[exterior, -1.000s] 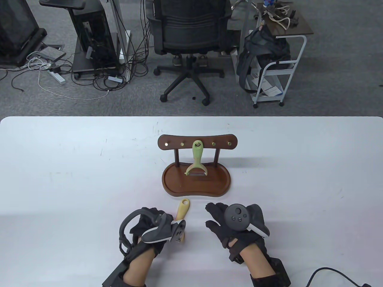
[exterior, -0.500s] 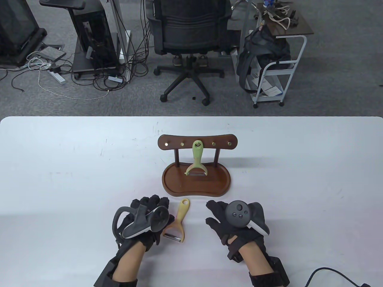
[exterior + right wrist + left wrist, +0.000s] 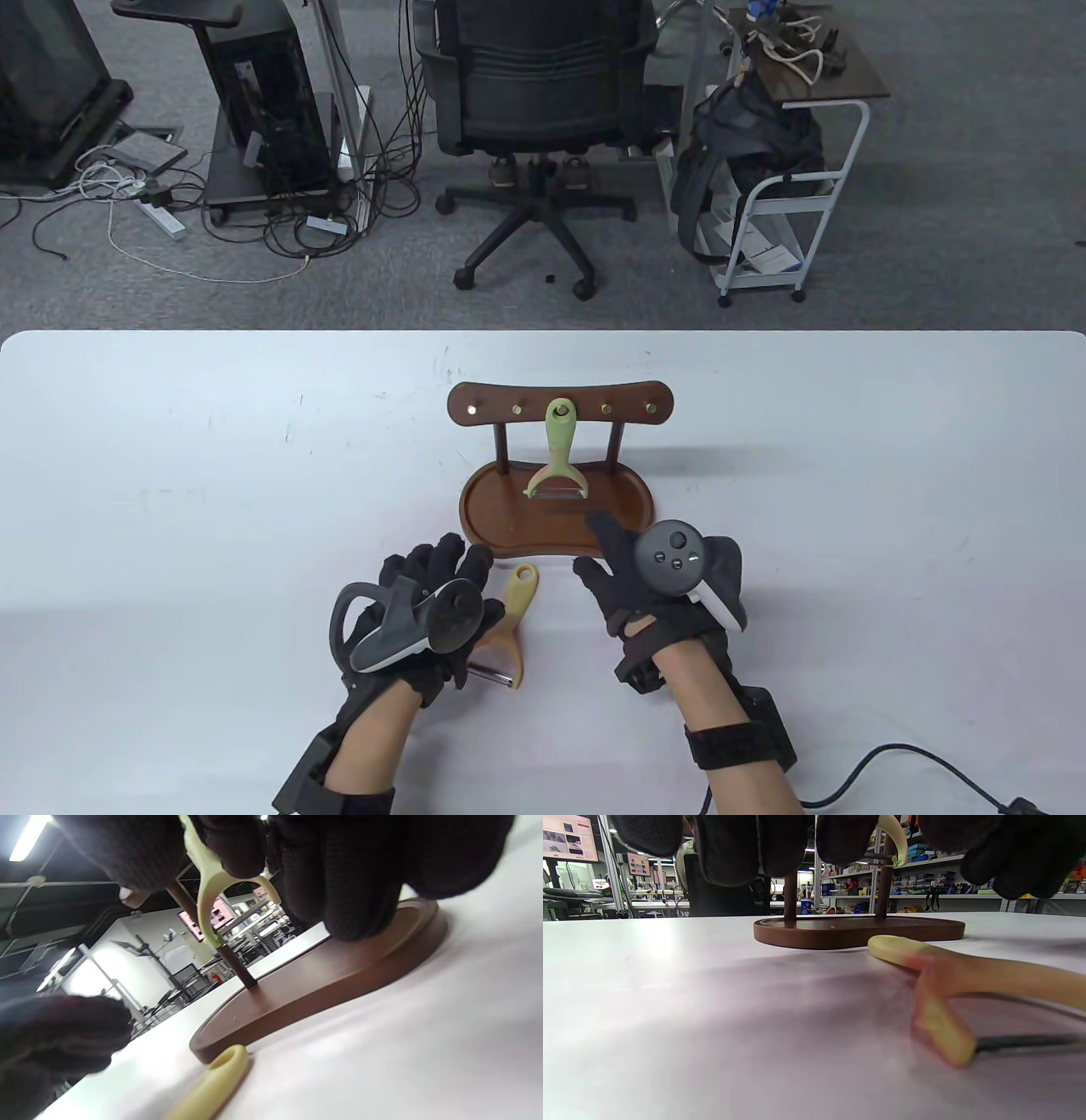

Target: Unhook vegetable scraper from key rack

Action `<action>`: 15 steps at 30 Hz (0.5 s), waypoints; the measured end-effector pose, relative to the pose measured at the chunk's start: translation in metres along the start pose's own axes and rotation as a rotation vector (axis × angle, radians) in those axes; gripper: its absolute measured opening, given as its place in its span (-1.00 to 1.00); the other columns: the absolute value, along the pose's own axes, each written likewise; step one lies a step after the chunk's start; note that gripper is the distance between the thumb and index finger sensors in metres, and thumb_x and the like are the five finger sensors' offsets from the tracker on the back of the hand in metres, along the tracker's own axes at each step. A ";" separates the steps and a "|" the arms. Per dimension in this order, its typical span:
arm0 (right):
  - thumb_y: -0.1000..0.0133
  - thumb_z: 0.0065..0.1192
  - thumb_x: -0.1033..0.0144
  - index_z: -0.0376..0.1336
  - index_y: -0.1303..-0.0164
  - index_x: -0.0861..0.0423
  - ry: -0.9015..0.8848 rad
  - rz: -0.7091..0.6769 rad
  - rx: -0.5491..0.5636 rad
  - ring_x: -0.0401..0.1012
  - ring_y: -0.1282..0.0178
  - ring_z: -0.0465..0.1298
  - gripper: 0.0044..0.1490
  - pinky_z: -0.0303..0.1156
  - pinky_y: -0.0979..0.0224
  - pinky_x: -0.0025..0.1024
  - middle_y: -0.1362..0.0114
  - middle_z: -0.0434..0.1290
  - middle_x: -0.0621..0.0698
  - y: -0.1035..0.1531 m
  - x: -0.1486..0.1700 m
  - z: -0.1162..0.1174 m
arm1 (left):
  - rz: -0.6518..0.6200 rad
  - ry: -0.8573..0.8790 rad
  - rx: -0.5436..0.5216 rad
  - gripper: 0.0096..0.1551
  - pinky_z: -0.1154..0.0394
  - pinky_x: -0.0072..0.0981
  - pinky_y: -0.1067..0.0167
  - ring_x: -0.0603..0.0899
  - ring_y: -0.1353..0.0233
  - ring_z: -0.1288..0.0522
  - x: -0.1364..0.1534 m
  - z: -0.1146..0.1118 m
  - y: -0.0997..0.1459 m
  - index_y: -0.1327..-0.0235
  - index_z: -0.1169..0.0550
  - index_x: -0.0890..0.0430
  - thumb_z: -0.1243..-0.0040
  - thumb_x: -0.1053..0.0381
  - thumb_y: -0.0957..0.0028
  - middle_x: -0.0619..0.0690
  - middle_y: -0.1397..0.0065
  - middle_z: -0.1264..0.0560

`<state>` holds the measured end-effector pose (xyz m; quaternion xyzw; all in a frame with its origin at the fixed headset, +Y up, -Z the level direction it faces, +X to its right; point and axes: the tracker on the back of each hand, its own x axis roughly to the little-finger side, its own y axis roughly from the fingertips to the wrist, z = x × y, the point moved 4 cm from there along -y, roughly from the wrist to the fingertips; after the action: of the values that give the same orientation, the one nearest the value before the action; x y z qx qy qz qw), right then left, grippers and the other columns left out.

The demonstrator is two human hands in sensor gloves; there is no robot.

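A green scraper [image 3: 557, 454] hangs from the middle hook of the wooden key rack [image 3: 560, 402], its blade over the rack's brown base [image 3: 501, 522]. A yellow scraper [image 3: 509, 624] lies flat on the table in front of the base; it also shows in the left wrist view [image 3: 967, 984] and the right wrist view [image 3: 212, 1086]. My left hand [image 3: 433, 598] is open beside the yellow scraper, not holding it. My right hand [image 3: 619, 569] is open, fingers reaching over the base's front edge, below the green scraper [image 3: 208, 895].
The white table [image 3: 212, 475] ends at a far edge behind the rack. A black cable [image 3: 916, 768] lies near the front right corner. An office chair [image 3: 539, 110] and a cart [image 3: 780, 170] stand beyond the table.
My left hand let go of the yellow scraper and opened beside it. My right hand moved forward toward the rack, over the base's front edge.
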<state>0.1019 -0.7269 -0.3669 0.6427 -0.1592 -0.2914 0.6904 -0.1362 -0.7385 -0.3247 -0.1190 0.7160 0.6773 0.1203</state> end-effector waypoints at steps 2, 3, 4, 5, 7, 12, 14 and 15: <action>-0.03 0.14 -0.13 0.04 -0.57 0.06 -0.018 0.023 -0.001 0.13 -0.18 0.52 -0.06 0.40 -0.17 0.17 -0.41 0.35 0.32 -0.009 0.001 0.001 | 0.004 -0.001 0.008 -0.10 -0.23 0.51 -0.38 0.40 -0.54 -0.37 0.001 0.000 0.001 -0.63 -0.27 -0.02 -0.02 -0.38 -0.04 0.18 -0.67 -0.28; -0.03 0.14 -0.13 0.03 -0.57 0.06 -0.029 0.029 0.023 0.13 -0.20 0.51 -0.06 0.39 -0.18 0.17 -0.43 0.33 0.32 -0.014 0.001 0.000 | 0.009 0.000 0.014 -0.11 -0.23 0.52 -0.38 0.40 -0.54 -0.36 0.002 0.000 0.001 -0.63 -0.27 -0.02 -0.01 -0.38 -0.04 0.18 -0.67 -0.27; -0.03 0.14 -0.13 0.02 -0.57 0.06 -0.036 0.035 0.035 0.15 -0.23 0.49 -0.05 0.38 -0.19 0.18 -0.45 0.30 0.33 -0.017 0.001 0.000 | 0.011 0.000 0.012 -0.11 -0.22 0.52 -0.38 0.40 -0.54 -0.36 0.002 0.000 0.002 -0.63 -0.27 -0.02 -0.02 -0.38 -0.04 0.18 -0.67 -0.28; -0.03 0.14 -0.13 0.01 -0.58 0.05 -0.057 0.046 0.047 0.16 -0.27 0.46 -0.05 0.36 -0.21 0.19 -0.47 0.28 0.33 -0.022 0.002 0.000 | 0.015 -0.001 0.011 -0.11 -0.23 0.52 -0.38 0.40 -0.54 -0.37 0.003 -0.001 0.002 -0.63 -0.27 -0.02 -0.02 -0.38 -0.04 0.18 -0.67 -0.29; -0.03 0.13 -0.14 -0.03 -0.59 0.04 -0.134 0.062 0.039 0.18 -0.33 0.41 -0.03 0.35 -0.23 0.20 -0.51 0.20 0.34 -0.031 0.005 0.002 | 0.022 -0.001 0.020 -0.11 -0.23 0.52 -0.38 0.40 -0.53 -0.37 0.006 -0.002 0.002 -0.63 -0.27 -0.02 -0.02 -0.38 -0.04 0.18 -0.66 -0.29; -0.04 0.14 -0.12 -0.07 -0.60 0.04 -0.297 0.094 0.049 0.23 -0.43 0.30 -0.02 0.29 -0.28 0.23 -0.56 0.08 0.36 -0.052 0.009 0.004 | 0.043 0.010 0.027 -0.11 -0.24 0.51 -0.37 0.40 -0.52 -0.39 0.013 -0.003 0.003 -0.62 -0.28 -0.01 -0.02 -0.38 -0.04 0.18 -0.65 -0.30; -0.04 0.15 -0.11 -0.06 -0.60 0.03 -0.314 0.095 0.058 0.24 -0.44 0.28 -0.03 0.28 -0.29 0.24 -0.56 0.07 0.36 -0.059 0.009 0.005 | 0.049 0.007 0.038 -0.11 -0.26 0.50 -0.36 0.39 -0.48 -0.43 0.014 -0.004 0.003 -0.62 -0.28 0.00 -0.02 -0.37 -0.04 0.18 -0.63 -0.33; -0.04 0.15 -0.11 -0.05 -0.60 0.04 -0.315 0.089 0.056 0.24 -0.44 0.29 -0.03 0.28 -0.29 0.25 -0.56 0.08 0.36 -0.061 0.008 0.005 | 0.053 0.002 0.042 -0.11 -0.26 0.50 -0.36 0.39 -0.48 -0.43 0.015 -0.005 0.003 -0.62 -0.28 0.00 -0.02 -0.37 -0.04 0.18 -0.63 -0.34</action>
<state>0.0928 -0.7360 -0.4275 0.6006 -0.3019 -0.3528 0.6509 -0.1511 -0.7435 -0.3265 -0.0980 0.7331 0.6649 0.1041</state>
